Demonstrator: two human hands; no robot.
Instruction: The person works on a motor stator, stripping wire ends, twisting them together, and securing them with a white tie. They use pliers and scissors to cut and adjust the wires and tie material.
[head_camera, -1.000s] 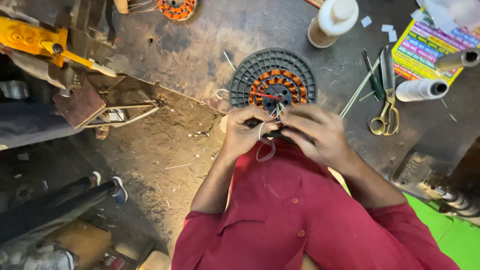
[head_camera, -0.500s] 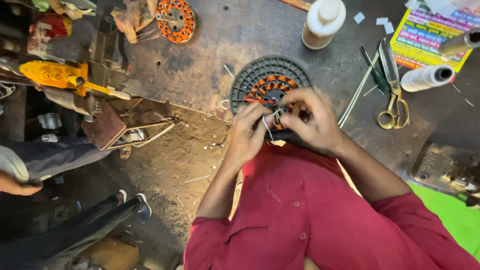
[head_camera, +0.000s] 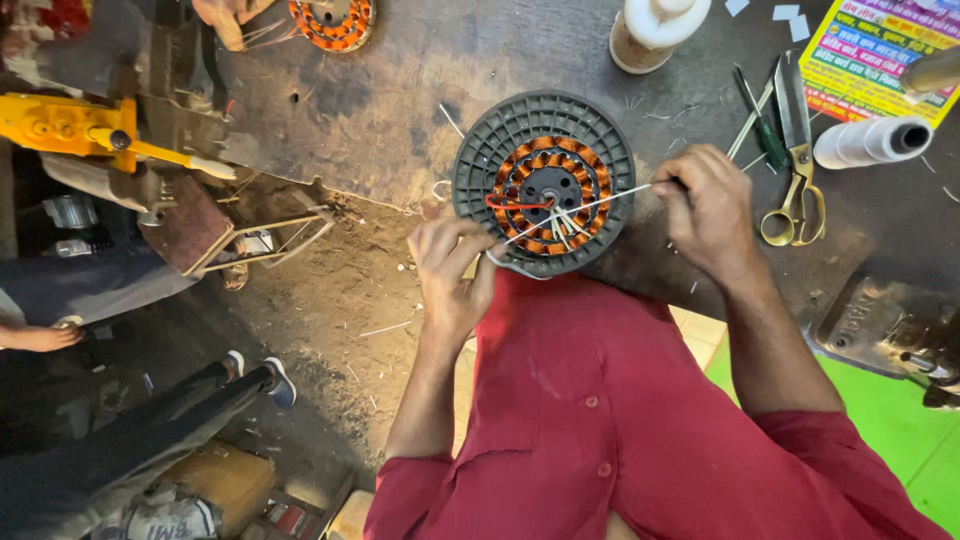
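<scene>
A round grey motor stator (head_camera: 545, 180) with copper windings lies at the near edge of the dark workbench (head_camera: 400, 110). White and red leads stick out of its centre. My left hand (head_camera: 452, 275) pinches a white thread at the stator's lower left rim. My right hand (head_camera: 708, 208) sits to the right of the stator, fingers closed on the other end of the white thread (head_camera: 610, 198), which stretches taut across the windings. My red sleeves fill the lower part of the view.
Scissors (head_camera: 795, 150) and a green-handled screwdriver (head_camera: 760, 120) lie right of my right hand, beside a white thread spool (head_camera: 870, 140). A white bottle (head_camera: 655, 30) stands behind. Another stator (head_camera: 335, 20) sits far left by another person's hand. A yellow tool (head_camera: 70, 125) juts left.
My hands were together over the stator's front; now they have parted, the right pulling the thread out to the right, the left staying at the lower rim.
</scene>
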